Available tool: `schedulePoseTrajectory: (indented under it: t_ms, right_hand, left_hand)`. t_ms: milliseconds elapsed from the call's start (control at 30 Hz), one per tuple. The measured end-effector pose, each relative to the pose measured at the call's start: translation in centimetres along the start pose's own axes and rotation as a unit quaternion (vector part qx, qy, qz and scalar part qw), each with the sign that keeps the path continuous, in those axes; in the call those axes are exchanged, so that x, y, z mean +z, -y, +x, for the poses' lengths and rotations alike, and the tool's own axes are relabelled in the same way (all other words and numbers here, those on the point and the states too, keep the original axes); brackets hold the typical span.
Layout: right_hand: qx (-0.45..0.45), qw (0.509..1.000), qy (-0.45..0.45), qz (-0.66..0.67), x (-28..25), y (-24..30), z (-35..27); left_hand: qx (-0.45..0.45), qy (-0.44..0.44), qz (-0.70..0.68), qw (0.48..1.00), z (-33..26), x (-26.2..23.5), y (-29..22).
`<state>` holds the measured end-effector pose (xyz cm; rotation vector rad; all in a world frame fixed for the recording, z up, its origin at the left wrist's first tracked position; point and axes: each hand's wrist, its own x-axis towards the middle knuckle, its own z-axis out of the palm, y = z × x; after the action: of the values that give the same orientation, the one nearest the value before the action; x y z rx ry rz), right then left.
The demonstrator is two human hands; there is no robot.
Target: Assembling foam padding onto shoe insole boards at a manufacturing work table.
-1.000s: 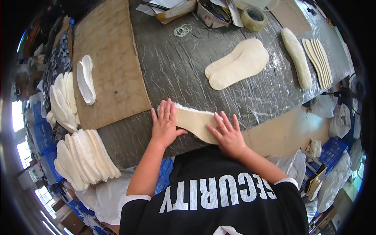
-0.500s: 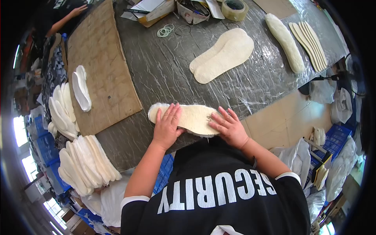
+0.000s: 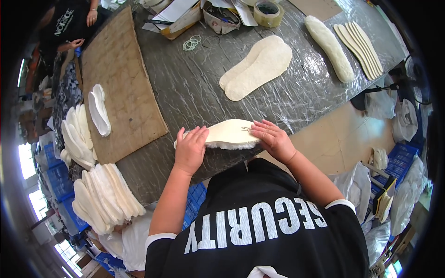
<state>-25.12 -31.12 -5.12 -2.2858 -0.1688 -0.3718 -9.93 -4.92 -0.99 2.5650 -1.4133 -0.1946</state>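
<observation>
A cream insole (image 3: pixel 227 132) with white fleece along its underside is held crosswise at the near edge of the table, a small dark mark showing near its right end. My left hand (image 3: pixel 191 148) grips its left end, and my right hand (image 3: pixel 273 139) holds the right end with fingers over the top. The thumbs are mostly hidden. Farther off on the table lies a pair of overlapping cream insoles (image 3: pixel 258 65). A rolled fleece piece (image 3: pixel 329 48) and a fanned row of several insoles (image 3: pixel 359 50) rest at the far right.
A brown board (image 3: pixel 123 88) at left bears white insoles (image 3: pixel 99 110). Insole stacks (image 3: pixel 107 197) stand by the left edge. Tape (image 3: pixel 268 13), an open box of tools (image 3: pixel 221 16) and rubber bands (image 3: pixel 191 43) sit at the back. Another person's hand (image 3: pixel 74 44) shows far left.
The insole has tilted in my hands, so its fleece edge now shows toward me. My left hand has shifted slightly left and down. The other person has moved into fuller view.
</observation>
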Motion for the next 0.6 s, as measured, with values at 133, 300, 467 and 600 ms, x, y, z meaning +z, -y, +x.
schedulePoseTrajectory:
  t_ms: [133, 300, 467, 600]
  right_hand:
    - [0.009, 1.000, 0.003, 0.018, -1.0, -0.1, 1.0]
    - [0.033, 0.998, 0.021, 0.046, -1.8, -0.3, 1.3]
    - [0.178, 0.975, 0.081, 0.105, -3.4, 0.6, 1.8]
    - [0.318, 0.933, 0.164, 0.031, -4.8, 0.7, 4.1]
  left_hand:
    - [0.003, 0.012, 0.000, 1.000, 0.2, -1.0, -0.3]
    - [-0.006, 0.031, -0.033, 0.999, 0.5, -2.1, -1.1]
    - [-0.047, 0.153, -0.099, 0.982, 1.5, -4.2, -1.3]
    - [-0.122, 0.233, -0.104, 0.959, 3.3, -5.0, -1.6]
